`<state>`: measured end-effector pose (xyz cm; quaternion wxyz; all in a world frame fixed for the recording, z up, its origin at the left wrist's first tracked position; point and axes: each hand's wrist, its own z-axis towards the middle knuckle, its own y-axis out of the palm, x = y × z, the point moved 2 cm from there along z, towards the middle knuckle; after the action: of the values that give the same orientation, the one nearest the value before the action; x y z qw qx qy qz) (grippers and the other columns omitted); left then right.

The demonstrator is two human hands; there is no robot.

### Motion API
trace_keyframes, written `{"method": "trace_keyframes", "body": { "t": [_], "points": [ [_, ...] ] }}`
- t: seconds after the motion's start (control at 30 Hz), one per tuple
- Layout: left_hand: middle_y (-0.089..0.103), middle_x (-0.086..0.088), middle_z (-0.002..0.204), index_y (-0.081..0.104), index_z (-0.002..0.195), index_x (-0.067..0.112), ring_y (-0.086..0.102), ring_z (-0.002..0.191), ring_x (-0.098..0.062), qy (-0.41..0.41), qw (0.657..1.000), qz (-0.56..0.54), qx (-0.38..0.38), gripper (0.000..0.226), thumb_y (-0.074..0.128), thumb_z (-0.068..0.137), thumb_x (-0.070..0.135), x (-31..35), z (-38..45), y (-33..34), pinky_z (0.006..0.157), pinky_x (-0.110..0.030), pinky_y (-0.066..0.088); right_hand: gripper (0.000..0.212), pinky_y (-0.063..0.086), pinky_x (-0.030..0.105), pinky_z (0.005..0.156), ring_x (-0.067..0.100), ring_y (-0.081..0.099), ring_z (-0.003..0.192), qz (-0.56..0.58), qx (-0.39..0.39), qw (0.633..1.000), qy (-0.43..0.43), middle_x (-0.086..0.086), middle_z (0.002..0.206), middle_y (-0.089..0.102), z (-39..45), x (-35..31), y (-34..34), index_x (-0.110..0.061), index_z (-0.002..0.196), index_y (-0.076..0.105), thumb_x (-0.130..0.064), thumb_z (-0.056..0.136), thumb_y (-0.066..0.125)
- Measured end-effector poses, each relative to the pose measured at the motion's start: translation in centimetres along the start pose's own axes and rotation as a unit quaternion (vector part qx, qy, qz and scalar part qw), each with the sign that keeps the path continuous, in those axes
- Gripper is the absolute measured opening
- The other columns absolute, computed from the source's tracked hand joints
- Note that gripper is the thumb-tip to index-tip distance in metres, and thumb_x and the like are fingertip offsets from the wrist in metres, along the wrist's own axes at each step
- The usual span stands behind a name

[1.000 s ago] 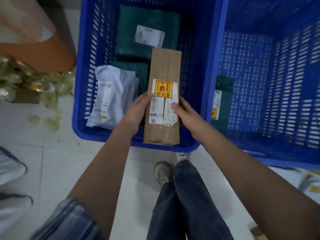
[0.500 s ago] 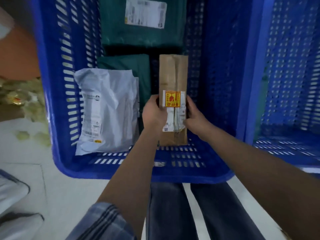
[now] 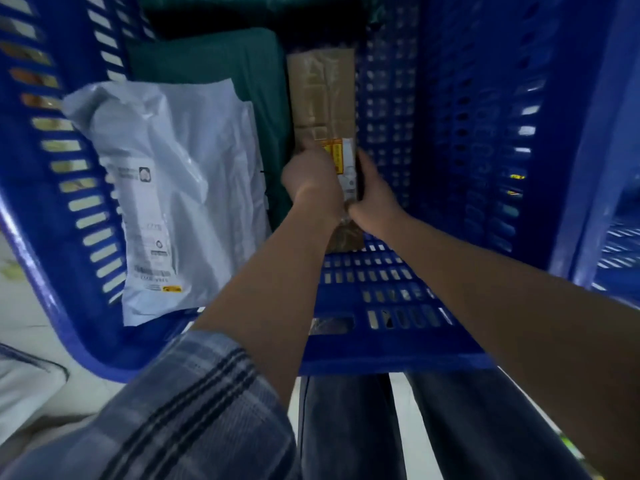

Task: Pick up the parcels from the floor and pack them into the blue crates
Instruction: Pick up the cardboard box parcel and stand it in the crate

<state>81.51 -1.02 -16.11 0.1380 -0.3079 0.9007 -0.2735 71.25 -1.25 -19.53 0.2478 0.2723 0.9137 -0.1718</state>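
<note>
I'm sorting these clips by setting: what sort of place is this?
Probably a parcel sorting or courier depot. A large slotted blue crate holds labelled mail: a white poly mailer, a green mailer and a brown taped parcel, which both hands are lowering in.

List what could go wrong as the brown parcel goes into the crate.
1. The brown parcel sits tight between the green parcel and the crate wall; it may jam.
2. The right hand is next to that wall, so its fingers could get pinched.
3. The left hand may snag the white bag on withdrawal.
</note>
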Motion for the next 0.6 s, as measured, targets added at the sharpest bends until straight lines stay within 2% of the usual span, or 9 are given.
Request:
{"method": "trace_keyframes", "body": {
  "t": [0.13,0.2,0.27,0.33,0.4,0.47,0.5,0.53,0.6],
  "points": [
    [0.055,-0.017,0.128,0.011,0.143,-0.007,0.059,0.111,-0.025,-0.008,1.000,0.024,-0.001,0.071,0.055,0.091,0.013,0.3,0.8,0.0,0.066,-0.029,0.037,0.092,0.045,0.031,0.098,0.024,0.049,0.123,-0.110,-0.062,0.991,0.054,0.005,0.145,0.038,1.3,-0.5,0.2,-0.023,0.152,-0.004,-0.010,0.087,0.060],
    [0.058,-0.017,0.125,0.015,0.142,-0.004,0.060,0.108,-0.026,0.007,0.999,0.029,0.012,0.065,0.053,0.091,0.010,0.5,0.8,-0.2,0.065,-0.030,0.037,0.081,0.044,0.034,0.102,0.025,0.048,0.123,-0.143,-0.081,0.984,0.074,0.007,0.144,0.039,1.6,-0.8,-0.1,-0.016,0.152,0.009,-0.010,0.088,0.059],
    [0.059,-0.018,0.122,0.017,0.141,-0.003,0.062,0.106,-0.028,0.020,0.999,0.047,0.017,0.059,0.050,0.093,0.008,0.6,0.2,-0.1,0.064,-0.031,0.038,0.056,0.044,0.030,0.100,0.023,0.051,0.118,-0.126,-0.101,0.981,0.107,0.008,0.137,0.048,1.1,-1.0,-0.3,-0.009,0.143,0.034,-0.007,0.090,0.054],
    [0.057,-0.019,0.124,0.023,0.138,-0.002,0.061,0.106,-0.028,0.020,0.998,0.056,-0.005,0.051,0.047,0.094,0.010,0.8,-1.0,0.5,0.060,-0.031,0.039,0.046,0.046,0.031,0.098,0.025,0.052,0.116,-0.131,-0.126,0.972,0.152,0.013,0.135,0.050,-0.1,-1.1,-0.5,-0.005,0.137,0.041,-0.009,0.092,0.051],
    [0.053,-0.018,0.128,0.032,0.134,0.000,0.058,0.111,-0.028,0.012,0.998,0.045,-0.039,0.042,0.045,0.096,0.010,1.0,-2.9,1.2,0.065,-0.032,0.043,0.037,0.047,0.029,0.085,0.025,0.055,0.105,-0.158,-0.161,0.957,0.183,0.017,0.127,0.053,-1.9,-1.5,-0.7,0.001,0.130,0.047,-0.011,0.094,0.049],
    [0.053,-0.016,0.127,0.040,0.129,0.002,0.057,0.112,-0.029,0.008,0.998,0.005,-0.065,0.033,0.042,0.097,0.008,1.1,-5.0,1.6,0.071,-0.035,0.045,0.015,0.040,0.021,0.058,0.017,0.049,0.071,-0.162,-0.165,0.953,0.198,0.014,0.093,0.058,-4.2,-1.7,-1.2,-0.001,0.093,0.056,-0.011,0.095,0.045],
    [0.055,-0.016,0.123,0.043,0.125,0.003,0.058,0.107,-0.030,0.013,0.997,-0.027,-0.076,0.028,0.041,0.097,0.010,1.1,-6.1,1.7,0.070,-0.036,0.044,0.024,0.034,0.019,0.049,0.013,0.041,0.061,-0.151,-0.152,0.955,0.206,0.008,0.078,0.052,-5.3,-1.7,-1.4,-0.004,0.075,0.051,-0.012,0.096,0.044],
    [0.058,-0.016,0.116,0.046,0.117,0.004,0.060,0.101,-0.030,0.022,0.994,-0.066,-0.087,0.022,0.040,0.098,0.015,1.0,-7.1,1.7,0.067,-0.035,0.042,0.032,0.034,0.017,0.046,0.011,0.038,0.058,-0.119,-0.134,0.960,0.216,0.005,0.069,0.047,-6.5,-1.7,-1.7,-0.008,0.066,0.044,-0.013,0.097,0.042],
    [0.061,-0.013,0.095,0.047,0.099,0.006,0.060,0.089,-0.029,0.039,0.981,-0.159,-0.103,0.019,0.041,0.098,0.024,0.6,-9.0,1.1,0.064,-0.034,0.041,0.030,0.045,0.016,0.057,0.014,0.049,0.064,-0.022,-0.104,0.966,0.234,0.006,0.073,0.052,-8.5,-1.8,-2.6,-0.012,0.067,0.045,-0.017,0.096,0.045]
  ]
}}
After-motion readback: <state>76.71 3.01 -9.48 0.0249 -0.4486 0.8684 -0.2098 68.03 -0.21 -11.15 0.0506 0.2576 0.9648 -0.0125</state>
